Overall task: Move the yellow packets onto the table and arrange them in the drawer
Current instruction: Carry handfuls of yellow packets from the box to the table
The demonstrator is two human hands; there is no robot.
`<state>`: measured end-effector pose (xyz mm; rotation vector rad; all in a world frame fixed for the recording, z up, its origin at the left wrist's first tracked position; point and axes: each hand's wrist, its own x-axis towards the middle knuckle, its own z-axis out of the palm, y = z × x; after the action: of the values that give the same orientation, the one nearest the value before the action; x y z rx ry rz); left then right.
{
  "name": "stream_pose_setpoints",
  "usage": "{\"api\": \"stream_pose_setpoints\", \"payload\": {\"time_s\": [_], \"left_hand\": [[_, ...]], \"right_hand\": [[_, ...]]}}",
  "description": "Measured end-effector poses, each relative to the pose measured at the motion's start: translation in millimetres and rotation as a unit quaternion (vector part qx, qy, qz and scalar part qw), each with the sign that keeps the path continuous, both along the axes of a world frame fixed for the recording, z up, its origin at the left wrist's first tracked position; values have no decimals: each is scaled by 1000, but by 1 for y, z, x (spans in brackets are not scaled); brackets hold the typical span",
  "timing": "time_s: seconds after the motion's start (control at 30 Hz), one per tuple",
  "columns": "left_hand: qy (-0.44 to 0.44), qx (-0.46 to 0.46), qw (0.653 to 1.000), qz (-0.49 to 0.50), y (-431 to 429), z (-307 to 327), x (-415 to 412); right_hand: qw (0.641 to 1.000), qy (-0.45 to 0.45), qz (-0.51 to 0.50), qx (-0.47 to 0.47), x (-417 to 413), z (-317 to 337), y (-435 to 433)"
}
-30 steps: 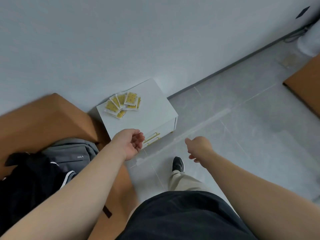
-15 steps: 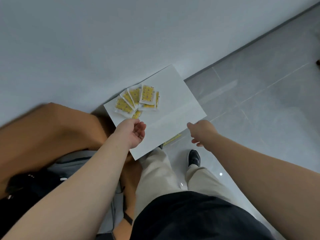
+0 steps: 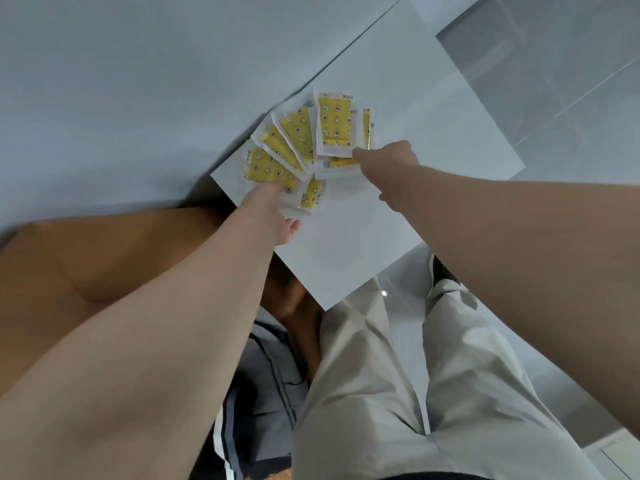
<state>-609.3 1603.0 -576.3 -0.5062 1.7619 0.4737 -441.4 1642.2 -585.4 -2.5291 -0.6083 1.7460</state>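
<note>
A plain pale grey wall (image 3: 138, 81) fills the upper left of the frame. Glossy grey floor tiles (image 3: 571, 98) with thin joints cross the right side, catching soft light. A brown cardboard box (image 3: 104, 258) sits at the left, against the wall.

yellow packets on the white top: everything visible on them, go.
The yellow packets are about six flat sachets, pale sealed borders around yellow panels printed with stars and crescents, plastic-looking. They lie fanned and overlapping on the white top, near its wall-side corner. The left hand reaches the lowest-left packet, the right hand the fan's right end; whether either grips is hidden.
</note>
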Motion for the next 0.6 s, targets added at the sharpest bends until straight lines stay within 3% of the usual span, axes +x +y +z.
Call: {"api": "stream_pose_setpoints", "payload": {"time_s": [0.13,0.33,0.6], "left_hand": [[10,-15,999,31,12,-20,-5],[22,-24,999,21,17,-32,-11],[18,46,998,46,6,-32,-16]], "right_hand": [[998,3,-70,5,-16,-20,13],[996,13,-81,16,-18,-30,20],[994,57,-98,-7,-21,-21,23]]}}
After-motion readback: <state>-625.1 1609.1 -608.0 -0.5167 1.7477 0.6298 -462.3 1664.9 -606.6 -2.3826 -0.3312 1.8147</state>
